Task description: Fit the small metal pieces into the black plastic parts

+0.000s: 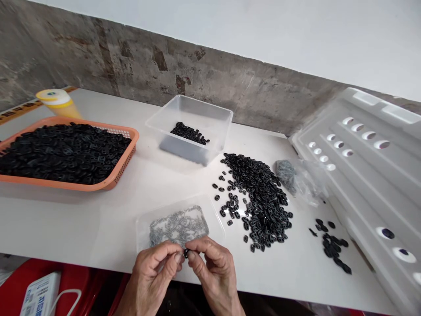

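My left hand (158,268) and my right hand (214,267) meet at the table's near edge with their fingertips pinched together. Between them is a small black plastic piece (186,253), gripped by my right thumb and finger. My left thumb and forefinger are closed right beside it; whatever they hold is hidden. Just beyond my fingers lies a shallow clear tray (215,228) with many thin grey metal pieces (179,221), like small springs or pins. To the right spreads a loose pile of black oval pieces with two holes (263,188).
An orange basket (113,180) heaped with black pieces stands at left, near a yellow cup-like container (61,103). A clear bin (213,125) stands at the back. At right are a plastic bag (309,180), scattered black parts (332,245) and a leaning white panel with holes (365,175).
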Available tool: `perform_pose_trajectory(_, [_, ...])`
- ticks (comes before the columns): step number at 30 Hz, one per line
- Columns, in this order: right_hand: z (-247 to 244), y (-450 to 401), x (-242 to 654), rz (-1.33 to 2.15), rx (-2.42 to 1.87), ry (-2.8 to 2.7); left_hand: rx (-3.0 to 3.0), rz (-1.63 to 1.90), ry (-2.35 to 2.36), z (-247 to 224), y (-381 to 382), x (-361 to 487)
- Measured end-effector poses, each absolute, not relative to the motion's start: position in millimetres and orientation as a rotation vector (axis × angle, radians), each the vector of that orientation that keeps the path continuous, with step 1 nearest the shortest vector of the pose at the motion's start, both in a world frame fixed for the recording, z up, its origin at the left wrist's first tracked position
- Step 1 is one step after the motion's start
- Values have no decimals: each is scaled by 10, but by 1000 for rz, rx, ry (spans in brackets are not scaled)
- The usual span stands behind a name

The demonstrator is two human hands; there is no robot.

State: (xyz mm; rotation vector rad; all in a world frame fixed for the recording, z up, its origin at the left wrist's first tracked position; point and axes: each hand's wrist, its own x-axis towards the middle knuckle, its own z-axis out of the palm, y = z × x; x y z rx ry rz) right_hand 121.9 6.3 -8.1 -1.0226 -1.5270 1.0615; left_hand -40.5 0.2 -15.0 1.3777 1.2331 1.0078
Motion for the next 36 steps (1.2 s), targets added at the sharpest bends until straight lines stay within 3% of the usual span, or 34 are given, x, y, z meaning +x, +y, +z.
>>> perform_pose_trajectory(10, [-79,44,1206,932,-1026,-1611,1346,1110,1319,-63,-34,-332])
perform_pose_trajectory(18, [-161,6,1122,759,-989,-1631,1827,1335,1257,-179,10,-346])
perform_pose_trajectory(27, [-281,77,1133,1148,-1081,-1298,1350,1107,1245,-172,33,-398])
perform_pose_trajectory(36, [-260,67,1117,1228,-1088,-1291,1134,1161,1193,-146,95,-295])
